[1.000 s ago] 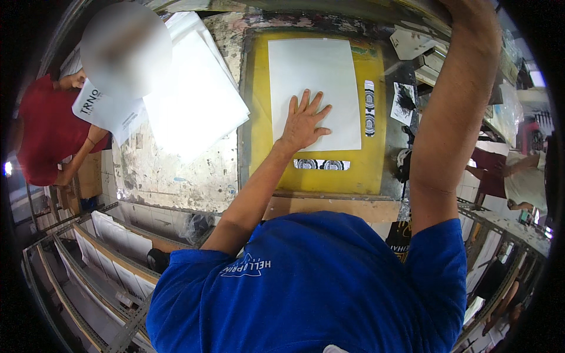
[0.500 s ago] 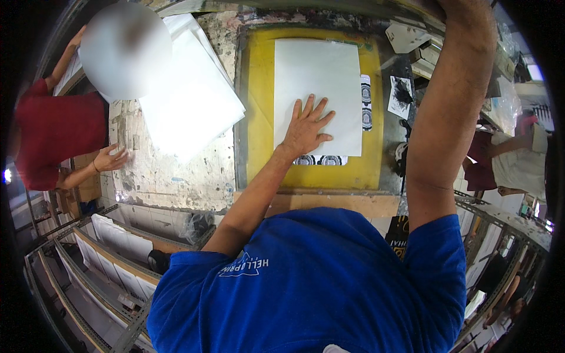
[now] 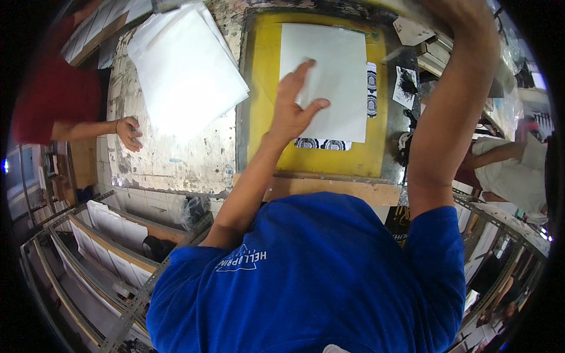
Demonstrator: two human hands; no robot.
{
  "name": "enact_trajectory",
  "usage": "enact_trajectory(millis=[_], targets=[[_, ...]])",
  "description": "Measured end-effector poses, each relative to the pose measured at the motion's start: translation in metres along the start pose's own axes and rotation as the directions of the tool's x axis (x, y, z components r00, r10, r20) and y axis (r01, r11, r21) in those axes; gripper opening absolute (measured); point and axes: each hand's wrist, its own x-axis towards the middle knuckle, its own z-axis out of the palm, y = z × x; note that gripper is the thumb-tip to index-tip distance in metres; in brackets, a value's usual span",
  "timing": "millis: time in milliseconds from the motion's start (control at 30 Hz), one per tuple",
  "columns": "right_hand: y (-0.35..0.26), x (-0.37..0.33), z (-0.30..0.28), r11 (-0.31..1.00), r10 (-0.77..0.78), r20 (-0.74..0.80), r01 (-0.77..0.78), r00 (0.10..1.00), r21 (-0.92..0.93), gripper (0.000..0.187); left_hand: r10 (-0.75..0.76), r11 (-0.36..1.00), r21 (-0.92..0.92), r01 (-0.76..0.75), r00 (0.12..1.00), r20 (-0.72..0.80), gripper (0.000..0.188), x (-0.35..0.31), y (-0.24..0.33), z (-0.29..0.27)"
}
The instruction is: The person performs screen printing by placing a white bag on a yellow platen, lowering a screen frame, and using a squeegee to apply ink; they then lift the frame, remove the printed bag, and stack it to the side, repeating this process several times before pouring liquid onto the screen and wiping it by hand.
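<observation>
A plain white sheet [image 3: 335, 70] lies on a yellow board [image 3: 259, 129]. Black-and-white printed pieces show past its right side and below its lower edge. My left hand [image 3: 294, 109] is over the left part of the sheet, thumb spread and fingers pointing away, a little smeared by motion. Nothing is in it, and whether it touches the paper I cannot tell. Up at the far right edge, my right hand [image 3: 462, 12] is blurred beside a frame-like bar, its fingers hidden.
Left of the board, a stack of large white sheets [image 3: 182, 76] rests on a paint-stained table [image 3: 135, 170]. A co-worker's hand [image 3: 128, 134] hangs over that table's left side. A small ink-smudged paper [image 3: 405, 88] lies right of the board. Metal racks [image 3: 118, 259] stand at lower left.
My left hand has lifted from flat on the sheet and shifted slightly left, its fingers drawing together. The co-worker's hand has moved right. The whole view has shifted a little.
</observation>
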Motion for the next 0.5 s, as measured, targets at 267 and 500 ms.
enact_trajectory(millis=[267,500], targets=[[-0.058,-0.136,0.048,0.989,-0.042,0.018,0.039,0.999,0.141,0.061,-0.367,0.858,-0.500,0.120,0.823,-0.434,0.127,-0.049,0.077,-0.088],[-0.064,-0.237,0.148,0.915,0.112,0.344,-0.232,0.932,0.329,0.064,-0.324,0.943,-0.036,0.331,0.886,-0.333,0.111,-0.163,-0.023,-0.072]])
